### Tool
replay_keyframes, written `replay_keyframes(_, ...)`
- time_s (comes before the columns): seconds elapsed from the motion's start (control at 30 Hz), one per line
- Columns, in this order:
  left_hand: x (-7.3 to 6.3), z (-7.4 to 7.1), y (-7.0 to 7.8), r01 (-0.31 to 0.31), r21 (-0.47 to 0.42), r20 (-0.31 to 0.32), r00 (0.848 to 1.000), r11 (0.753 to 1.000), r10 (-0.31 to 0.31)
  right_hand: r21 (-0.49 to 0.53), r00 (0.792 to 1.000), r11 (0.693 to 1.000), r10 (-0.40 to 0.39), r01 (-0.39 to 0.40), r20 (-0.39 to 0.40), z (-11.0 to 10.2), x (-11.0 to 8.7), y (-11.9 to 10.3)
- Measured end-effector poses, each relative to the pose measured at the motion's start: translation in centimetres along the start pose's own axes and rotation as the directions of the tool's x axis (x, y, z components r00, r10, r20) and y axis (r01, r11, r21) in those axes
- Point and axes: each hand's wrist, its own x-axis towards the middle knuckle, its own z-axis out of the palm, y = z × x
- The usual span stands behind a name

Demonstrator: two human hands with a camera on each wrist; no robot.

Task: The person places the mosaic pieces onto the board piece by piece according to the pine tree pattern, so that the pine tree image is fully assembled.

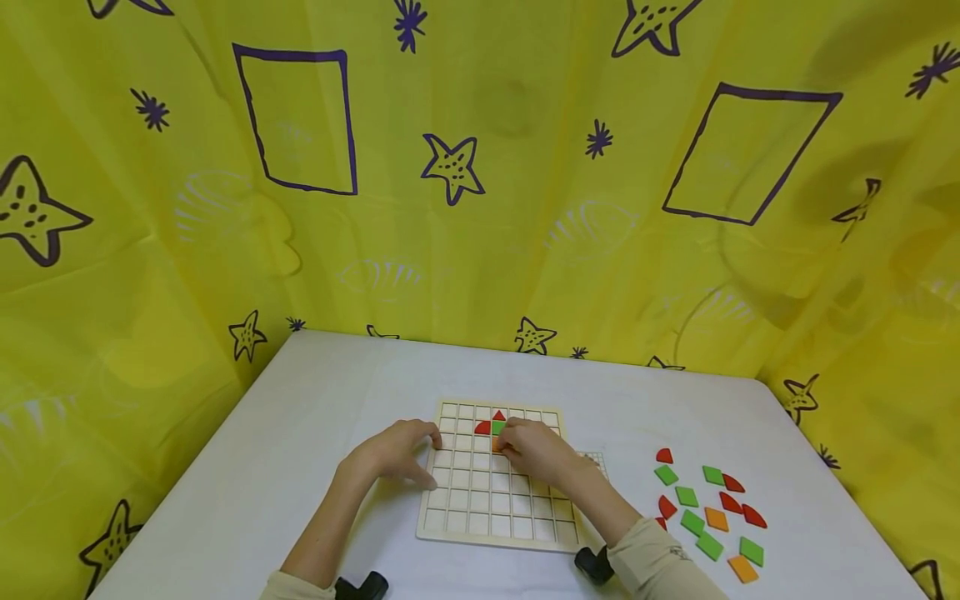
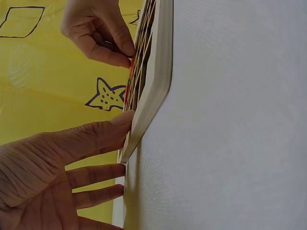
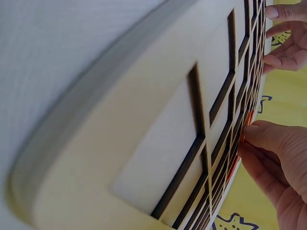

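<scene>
A pale wooden grid board (image 1: 480, 523) lies on the white table with square cells. Near its far side sit a red triangle (image 1: 499, 415), a red quarter-circle (image 1: 483, 427) and a green square (image 1: 498, 427). Just below the green one, an orange square tile (image 1: 496, 445) shows partly from under my right hand (image 1: 536, 450), whose thumb and fingertips pinch it at the board. Those fingers cover the cells to the right. My left hand (image 1: 397, 454) rests at the board's left edge, thumb and fingers spread; in the left wrist view its thumb (image 2: 122, 119) touches the rim.
Loose green squares (image 1: 709, 546), red quarter-circles (image 1: 753, 517) and orange squares (image 1: 743, 569) lie scattered on the table at the right. A smaller fine-grid piece (image 1: 597, 458) pokes out beside the board under my right forearm. A yellow patterned curtain (image 1: 510, 250) encloses the table.
</scene>
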Motion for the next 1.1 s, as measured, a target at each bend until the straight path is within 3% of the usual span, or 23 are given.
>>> replay_keyframes(0.2,0.0,0.0,0.0,-0.004,0.005,0.003,1.000,1.000,0.004,-0.012,1.000,1.000,-0.002,0.002,-0.016,-0.1,-0.5,-0.1)
replay_keyframes(0.5,0.1,0.1,-0.2,-0.015,0.013,-0.002,1.000,1.000,0.015,0.025,0.995,0.995,0.095,-0.094,-0.029,-0.8,-2.1,-0.5)
replay_keyframes(1.1,0.1,0.1,-0.1,-0.002,0.024,0.005,1.000,1.000,0.002,0.088,0.970,0.978,0.202,-0.192,-0.133,-2.3,-6.3,0.6)
